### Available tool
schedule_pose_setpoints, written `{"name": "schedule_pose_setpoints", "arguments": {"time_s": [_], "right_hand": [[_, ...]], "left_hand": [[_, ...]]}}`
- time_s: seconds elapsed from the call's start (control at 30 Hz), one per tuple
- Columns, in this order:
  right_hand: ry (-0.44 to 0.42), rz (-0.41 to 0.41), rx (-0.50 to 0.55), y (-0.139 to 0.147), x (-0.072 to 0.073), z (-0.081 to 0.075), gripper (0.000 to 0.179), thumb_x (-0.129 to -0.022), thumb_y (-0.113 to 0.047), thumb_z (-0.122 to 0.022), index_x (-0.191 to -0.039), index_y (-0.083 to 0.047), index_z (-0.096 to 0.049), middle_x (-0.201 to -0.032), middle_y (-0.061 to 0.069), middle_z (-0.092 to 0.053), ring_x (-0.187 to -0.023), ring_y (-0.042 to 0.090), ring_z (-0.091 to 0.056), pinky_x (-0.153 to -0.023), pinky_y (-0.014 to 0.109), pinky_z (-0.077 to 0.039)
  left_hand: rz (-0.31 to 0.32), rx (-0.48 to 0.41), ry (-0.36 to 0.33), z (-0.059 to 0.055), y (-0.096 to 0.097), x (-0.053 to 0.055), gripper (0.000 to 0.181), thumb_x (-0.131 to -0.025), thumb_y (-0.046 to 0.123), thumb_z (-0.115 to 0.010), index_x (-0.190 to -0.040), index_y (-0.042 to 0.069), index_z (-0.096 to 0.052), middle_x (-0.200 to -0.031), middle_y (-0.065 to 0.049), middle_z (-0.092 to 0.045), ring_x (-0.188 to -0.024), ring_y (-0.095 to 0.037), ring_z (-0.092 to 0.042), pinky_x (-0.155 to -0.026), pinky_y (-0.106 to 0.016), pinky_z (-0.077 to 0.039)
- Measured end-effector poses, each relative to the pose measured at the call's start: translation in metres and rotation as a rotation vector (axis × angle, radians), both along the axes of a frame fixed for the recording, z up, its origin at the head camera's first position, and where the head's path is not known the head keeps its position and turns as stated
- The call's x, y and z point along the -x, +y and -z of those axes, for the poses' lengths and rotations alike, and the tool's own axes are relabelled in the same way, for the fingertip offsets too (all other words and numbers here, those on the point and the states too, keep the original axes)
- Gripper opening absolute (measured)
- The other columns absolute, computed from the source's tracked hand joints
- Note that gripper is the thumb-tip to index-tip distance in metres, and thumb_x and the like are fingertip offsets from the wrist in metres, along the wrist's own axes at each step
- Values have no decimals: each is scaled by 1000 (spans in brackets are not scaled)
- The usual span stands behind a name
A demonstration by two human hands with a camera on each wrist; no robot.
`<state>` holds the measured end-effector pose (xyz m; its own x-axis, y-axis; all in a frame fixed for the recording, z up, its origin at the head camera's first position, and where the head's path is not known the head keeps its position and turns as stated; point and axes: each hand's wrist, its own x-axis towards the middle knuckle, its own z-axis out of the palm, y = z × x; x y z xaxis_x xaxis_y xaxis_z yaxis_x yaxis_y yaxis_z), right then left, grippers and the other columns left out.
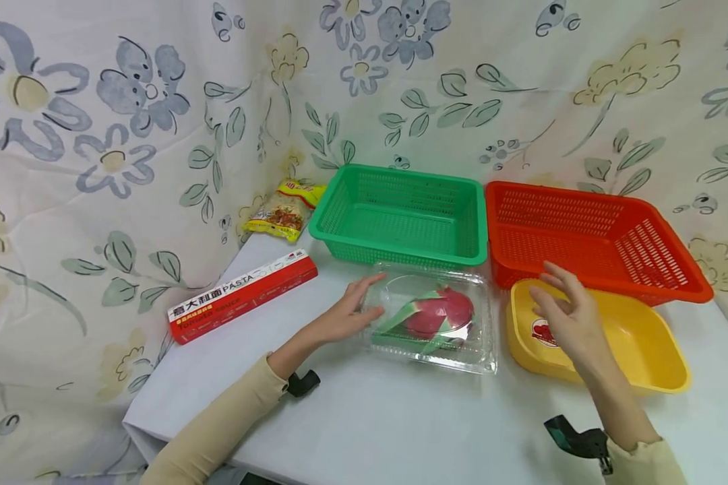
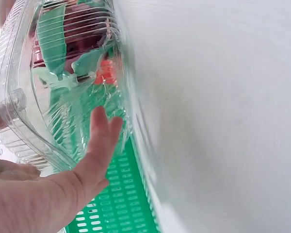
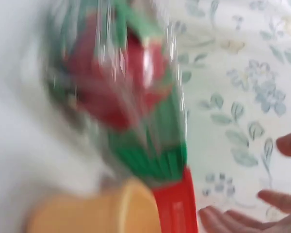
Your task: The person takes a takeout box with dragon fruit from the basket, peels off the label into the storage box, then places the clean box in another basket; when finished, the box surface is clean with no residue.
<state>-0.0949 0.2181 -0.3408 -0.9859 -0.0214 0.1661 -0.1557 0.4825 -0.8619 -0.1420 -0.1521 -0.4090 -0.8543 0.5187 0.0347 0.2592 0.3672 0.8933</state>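
Note:
A clear plastic clamshell box [image 1: 488, 357] lies on the white table with its lid down. Through the lid shows a pink dragon fruit [image 1: 445, 313] with green leaf tips. My left hand [image 1: 342, 315] is at the box's left side, fingers spread and fairly straight; in the left wrist view its fingertips overlap the box's ribbed wall [image 2: 19, 116]. Off to the right of the box, my right hand [image 1: 573, 316] hovers over a yellow basin [image 1: 643, 347], fingers loosely bent and nothing in them. The right wrist view is blurred.
Behind the box stand a green basket [image 1: 400, 252] and a red basket [image 1: 582, 242]. A red and white pasta box [image 1: 243, 296] lies at the left. Beside the green basket is a yellow food packet [image 1: 285, 210]. Flowered cloth [image 1: 158, 87] hangs behind the table.

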Motion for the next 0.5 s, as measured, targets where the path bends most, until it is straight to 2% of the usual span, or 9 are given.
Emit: {"name": "schedule_pose_setpoints", "arguments": {"time_s": [0.1,0.17,0.2,0.27,0.3,0.33,0.4,0.43,0.5], "right_hand": [[107,61,-67,22,13,-6,58,-101,-20,-56,-154,-13,-33,-145,26,-40,-105,-6,-54,-78,6,-45],[138,115,-133,39,21,-9,59,-99,-23,-58,-153,-16,-36,-147,22,-41,-116,5,-54,-80,3,-41],[138,137,-168,47,25,-11,60,-99,-25,-58,-153,-16,-35,-149,22,-39,-123,13,-52,-85,6,-41],[127,180,-246,66,34,-13,61,-99,-29,-57,-154,-13,-34,-152,22,-35,-132,32,-44,-101,23,-42],[114,196,-291,75,38,-14,63,-99,-31,-56,-154,-11,-32,-154,23,-32,-135,41,-38,-109,35,-38],[89,206,-342,85,42,-14,65,-99,-34,-54,-155,-9,-29,-155,25,-28,-137,48,-30,-112,49,-32],[43,226,-422,106,50,-12,69,-99,-36,-51,-155,-4,-25,-156,32,-18,-138,56,-18,-105,72,-21],[16,245,-463,116,53,-9,71,-99,-37,-50,-155,-1,-23,-155,35,-13,-138,58,-13,-102,77,-16],[-57,289,-542,136,55,-4,75,-99,-39,-47,-154,3,-17,-154,39,-3,-138,60,-5,-103,78,-11]], "left_hand": [[7,-46,-47,0,1,0,65,-100,22,-54,-157,20,-22,-158,-15,-20,-141,-37,-26,-101,-62,-38],[9,-69,-81,1,0,0,65,-100,22,-54,-157,22,-21,-156,-16,-24,-137,-36,-32,-96,-55,-45],[12,-83,-99,1,0,0,64,-101,22,-53,-157,23,-21,-155,-17,-25,-135,-36,-37,-93,-52,-48],[12,-102,-130,1,0,1,61,-103,22,-49,-157,25,-21,-151,-20,-29,-126,-37,-48,-89,-48,-51],[17,-108,-140,1,0,1,59,-104,22,-47,-157,26,-20,-151,-21,-28,-125,-36,-50,-89,-47,-52],[24,-116,-156,1,0,2,58,-105,22,-44,-157,26,-19,-151,-21,-26,-120,-37,-54,-88,-46,-53],[43,-131,-182,2,0,2,55,-107,22,-38,-157,26,-15,-155,-21,-19,-112,-41,-59,-87,-48,-53],[51,-129,-187,1,0,3,54,-108,23,-36,-157,26,-14,-157,-21,-15,-110,-41,-60,-87,-48,-53],[73,-118,-188,1,1,4,53,-109,25,-34,-157,25,-11,-160,-18,-8,-109,-40,-60,-87,-46,-53]]}}
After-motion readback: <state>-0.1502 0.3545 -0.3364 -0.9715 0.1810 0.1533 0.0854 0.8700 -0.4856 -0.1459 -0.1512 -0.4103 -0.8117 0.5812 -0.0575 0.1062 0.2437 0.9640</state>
